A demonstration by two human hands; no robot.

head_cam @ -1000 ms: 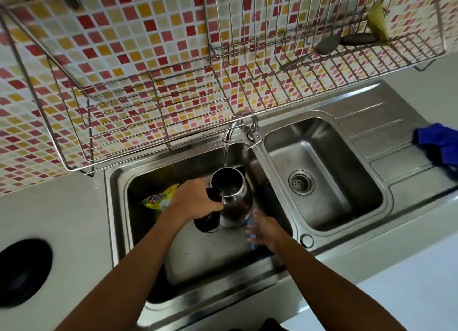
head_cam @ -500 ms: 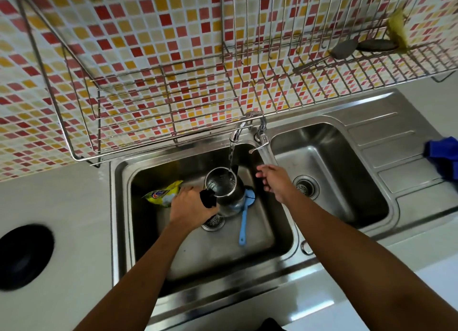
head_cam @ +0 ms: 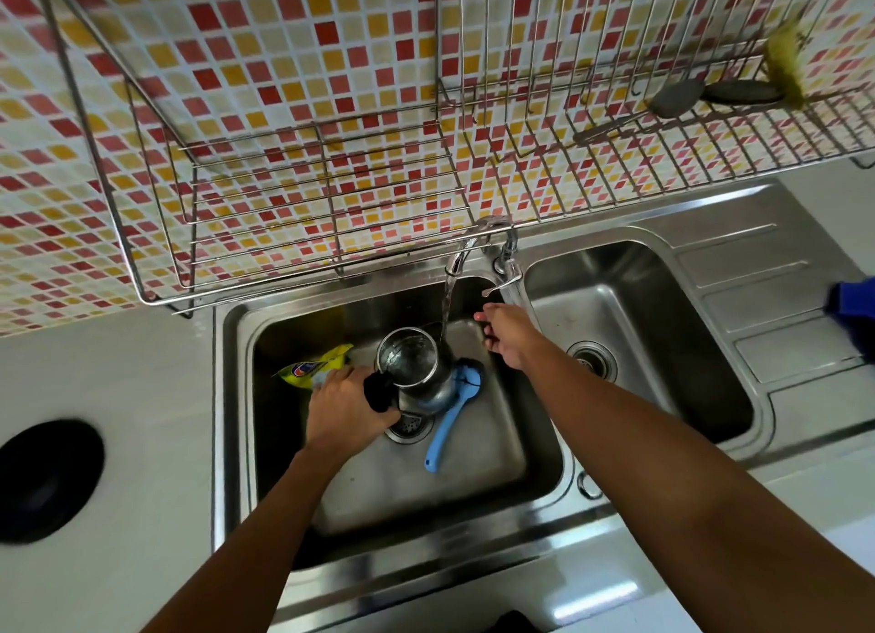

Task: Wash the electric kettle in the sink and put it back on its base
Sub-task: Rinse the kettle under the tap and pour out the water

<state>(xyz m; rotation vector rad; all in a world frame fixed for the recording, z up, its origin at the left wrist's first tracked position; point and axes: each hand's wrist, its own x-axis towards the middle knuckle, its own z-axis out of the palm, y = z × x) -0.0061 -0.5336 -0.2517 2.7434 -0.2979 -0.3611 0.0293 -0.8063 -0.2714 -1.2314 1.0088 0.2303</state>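
Head view: I find the kettle (head_cam: 412,372) upright in the left basin (head_cam: 473,495) under the running tap (head_cam: 473,239), the left hand (head_cam: 348,410) gripping its handle. At its one o'clock the right hand (head_cam: 506,334), fingers loosely bent and empty, sits just below the lever (head_cam: 504,279). I judge rinsing underway; draining and putting it back remain.

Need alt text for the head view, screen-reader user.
The left hand grips the black handle of a steel kettle in the left sink basin, by the tap's running water. The right hand hovers below the tap lever, holding nothing. A blue brush lies nearby.
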